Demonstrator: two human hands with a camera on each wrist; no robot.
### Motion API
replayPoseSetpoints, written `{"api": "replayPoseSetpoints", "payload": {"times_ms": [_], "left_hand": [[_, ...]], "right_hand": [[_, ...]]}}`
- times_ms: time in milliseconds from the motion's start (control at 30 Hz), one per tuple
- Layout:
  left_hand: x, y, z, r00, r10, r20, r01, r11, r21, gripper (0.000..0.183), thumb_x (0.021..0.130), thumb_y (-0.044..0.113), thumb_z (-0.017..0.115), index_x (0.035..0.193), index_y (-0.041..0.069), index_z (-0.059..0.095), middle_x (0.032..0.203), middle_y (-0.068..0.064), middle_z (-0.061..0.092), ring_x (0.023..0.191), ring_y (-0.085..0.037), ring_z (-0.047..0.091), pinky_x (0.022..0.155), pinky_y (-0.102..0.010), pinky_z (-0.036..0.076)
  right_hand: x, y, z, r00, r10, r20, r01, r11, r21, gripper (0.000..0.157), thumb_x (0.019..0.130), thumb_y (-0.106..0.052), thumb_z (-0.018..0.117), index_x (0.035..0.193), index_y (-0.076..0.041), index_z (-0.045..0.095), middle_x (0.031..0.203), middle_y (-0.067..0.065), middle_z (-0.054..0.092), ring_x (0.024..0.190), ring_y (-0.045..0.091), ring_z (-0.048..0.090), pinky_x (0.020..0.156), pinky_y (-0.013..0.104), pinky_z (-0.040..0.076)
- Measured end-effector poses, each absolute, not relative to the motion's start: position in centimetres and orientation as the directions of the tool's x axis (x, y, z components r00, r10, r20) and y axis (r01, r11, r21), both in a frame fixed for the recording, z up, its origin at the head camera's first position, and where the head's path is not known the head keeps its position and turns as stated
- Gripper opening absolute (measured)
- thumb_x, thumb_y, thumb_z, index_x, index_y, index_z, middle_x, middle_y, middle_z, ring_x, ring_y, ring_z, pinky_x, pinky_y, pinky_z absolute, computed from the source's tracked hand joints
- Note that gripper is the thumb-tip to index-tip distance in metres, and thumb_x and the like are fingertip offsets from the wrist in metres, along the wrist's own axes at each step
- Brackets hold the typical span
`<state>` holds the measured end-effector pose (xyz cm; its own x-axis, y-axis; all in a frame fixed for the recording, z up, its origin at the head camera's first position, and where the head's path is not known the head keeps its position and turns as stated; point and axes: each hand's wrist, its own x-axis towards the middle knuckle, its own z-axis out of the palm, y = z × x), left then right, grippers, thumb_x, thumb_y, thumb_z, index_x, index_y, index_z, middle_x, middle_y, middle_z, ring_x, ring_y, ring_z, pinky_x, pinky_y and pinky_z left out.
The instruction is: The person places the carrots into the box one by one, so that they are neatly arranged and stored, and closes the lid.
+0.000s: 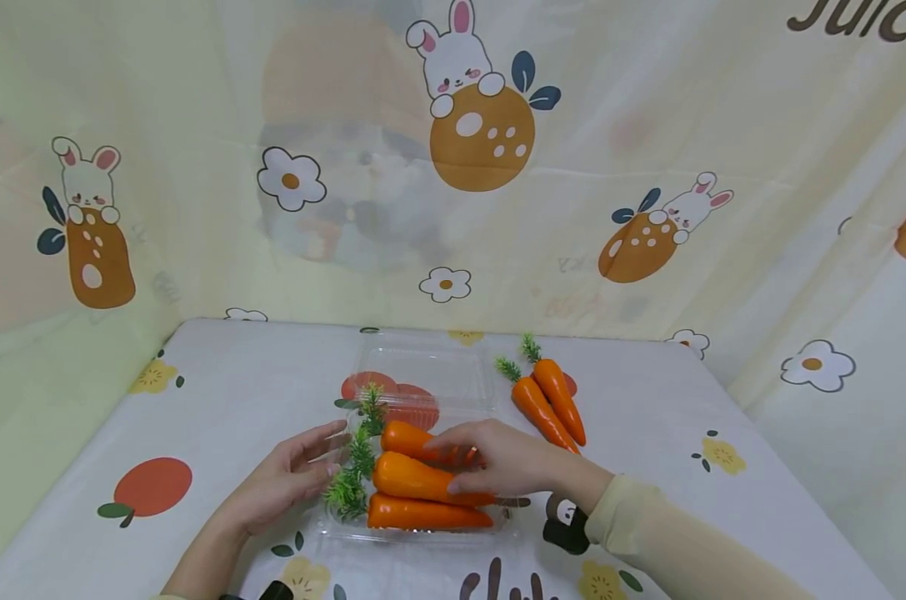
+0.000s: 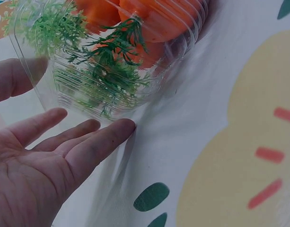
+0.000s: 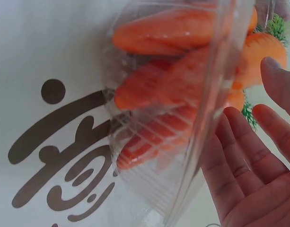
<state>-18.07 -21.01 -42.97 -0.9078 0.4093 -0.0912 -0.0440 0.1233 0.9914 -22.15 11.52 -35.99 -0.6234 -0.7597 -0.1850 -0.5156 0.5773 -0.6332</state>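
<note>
A clear plastic box (image 1: pixel 411 537) lies on the table with several orange carrots (image 1: pixel 430 512) in it, their green leafy tops (image 1: pixel 347 492) toward the left. At its left end is my left hand (image 1: pixel 287 475); the left wrist view shows its fingers (image 2: pixel 95 149) spread beside the ribbed wall, the thumb close to the rim. My right hand (image 1: pixel 508 462) is over the carrots' right part, with its fingertips at the upper ones. In the right wrist view the fingers (image 3: pixel 246 156) look loosely straight, thumb apart, and no grip on a carrot shows.
Behind the box its clear lid (image 1: pixel 422 362) lies folded back, open. Two more carrots (image 1: pixel 540 408) lie on the table to the right, close behind the right forearm. A printed white cloth covers the table (image 1: pixel 242 375), and a patterned curtain (image 1: pixel 362 292) hangs behind it.
</note>
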Motion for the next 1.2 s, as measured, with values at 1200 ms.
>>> {"api": "replayPoseSetpoints", "payload": {"times_ms": [1200], "left_hand": [[-18.2, -21.0, -43.4, -0.910, 0.402, -0.101, -0.049, 0.137, 0.989, 0.068, 0.104, 0.020, 0.057, 0.160, -0.001, 0.024, 0.162, -0.031, 0.030, 0.146, -0.050, 0.038, 0.109, -0.051, 0.051]], "right_hand": [[-23.8, 21.1, -34.4, -0.864, -0.481, 0.148, -0.459, 0.633, -0.623, 0.032, 0.098, -0.014, 0.069, 0.130, -0.009, 0.069, 0.125, 0.011, 0.072, 0.104, 0.022, 0.070, 0.087, 0.024, 0.059]]}}
